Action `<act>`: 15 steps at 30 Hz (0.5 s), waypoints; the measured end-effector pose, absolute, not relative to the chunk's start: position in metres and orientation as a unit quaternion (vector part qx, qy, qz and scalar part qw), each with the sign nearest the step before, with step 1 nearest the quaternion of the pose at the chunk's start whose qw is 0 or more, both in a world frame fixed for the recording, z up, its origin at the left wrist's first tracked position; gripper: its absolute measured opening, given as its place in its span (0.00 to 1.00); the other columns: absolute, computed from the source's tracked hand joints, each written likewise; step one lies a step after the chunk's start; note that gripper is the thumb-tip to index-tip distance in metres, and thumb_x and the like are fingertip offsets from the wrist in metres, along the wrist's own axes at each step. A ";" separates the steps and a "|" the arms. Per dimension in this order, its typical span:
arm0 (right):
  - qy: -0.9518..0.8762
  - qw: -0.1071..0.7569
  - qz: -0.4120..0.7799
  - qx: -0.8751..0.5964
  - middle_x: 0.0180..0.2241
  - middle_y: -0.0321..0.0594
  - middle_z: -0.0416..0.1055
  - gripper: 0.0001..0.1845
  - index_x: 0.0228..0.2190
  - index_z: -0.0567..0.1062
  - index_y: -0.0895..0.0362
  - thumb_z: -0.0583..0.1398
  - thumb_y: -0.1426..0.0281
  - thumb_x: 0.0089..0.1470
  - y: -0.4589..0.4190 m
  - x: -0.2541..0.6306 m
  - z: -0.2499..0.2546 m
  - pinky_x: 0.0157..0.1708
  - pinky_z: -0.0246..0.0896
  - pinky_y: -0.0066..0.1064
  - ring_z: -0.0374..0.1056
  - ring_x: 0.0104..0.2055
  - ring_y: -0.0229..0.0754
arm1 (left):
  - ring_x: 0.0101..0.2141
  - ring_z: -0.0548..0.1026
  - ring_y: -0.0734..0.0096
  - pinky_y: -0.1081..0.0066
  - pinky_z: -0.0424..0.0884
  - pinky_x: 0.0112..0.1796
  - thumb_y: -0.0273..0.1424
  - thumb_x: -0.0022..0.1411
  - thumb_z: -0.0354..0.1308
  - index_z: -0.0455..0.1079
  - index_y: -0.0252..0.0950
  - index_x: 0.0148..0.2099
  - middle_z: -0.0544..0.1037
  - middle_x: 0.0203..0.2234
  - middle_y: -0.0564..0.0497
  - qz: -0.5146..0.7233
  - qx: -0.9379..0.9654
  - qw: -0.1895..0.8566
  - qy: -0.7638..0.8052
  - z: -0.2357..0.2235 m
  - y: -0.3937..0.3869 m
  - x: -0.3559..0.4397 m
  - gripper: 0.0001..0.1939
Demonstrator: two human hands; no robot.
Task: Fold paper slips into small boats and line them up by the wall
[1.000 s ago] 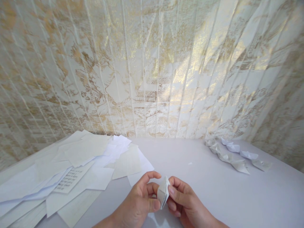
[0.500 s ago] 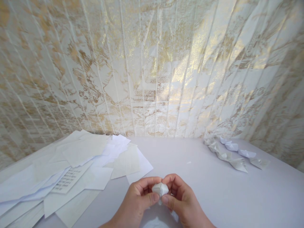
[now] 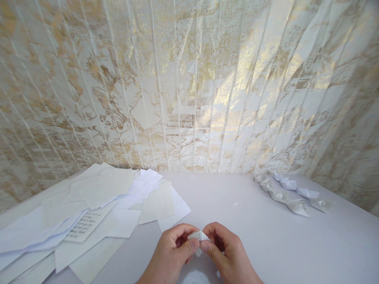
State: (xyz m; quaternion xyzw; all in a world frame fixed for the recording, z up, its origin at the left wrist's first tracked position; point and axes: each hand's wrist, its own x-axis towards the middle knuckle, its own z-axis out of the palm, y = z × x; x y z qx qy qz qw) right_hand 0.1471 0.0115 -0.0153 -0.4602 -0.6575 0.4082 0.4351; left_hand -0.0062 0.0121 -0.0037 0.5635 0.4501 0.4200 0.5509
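Note:
A small folded piece of white paper [image 3: 199, 236] is pinched between both my hands just above the white table [image 3: 266, 244]. My left hand [image 3: 173, 254] grips its left side with thumb and curled fingers. My right hand [image 3: 226, 252] grips its right side the same way. Most of the paper is hidden behind my fingers. To the left lies a loose pile of white paper sheets [image 3: 89, 213], some with print. At the back right sit several folded paper boats [image 3: 291, 193] in a cluster.
A gold and white patterned curtain [image 3: 189, 86] hangs behind the table and wraps round both sides. The pile of sheets covers the table's left part up to its edge.
The folded paper, held upright and flat between my hands a second ago, has been squeezed into a smaller shape. Both hands have closed in on it and sunk slightly.

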 end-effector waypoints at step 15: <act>-0.587 0.443 0.534 -0.417 0.18 0.30 0.56 0.22 0.21 0.61 0.57 0.59 0.52 0.42 0.013 0.143 -0.017 0.21 0.47 0.24 0.51 0.21 0.33 | 0.20 0.63 0.77 0.77 0.55 0.23 0.36 0.38 0.67 0.65 0.31 0.25 0.66 0.16 0.57 0.436 0.499 0.622 0.417 -0.016 0.015 0.000 0.17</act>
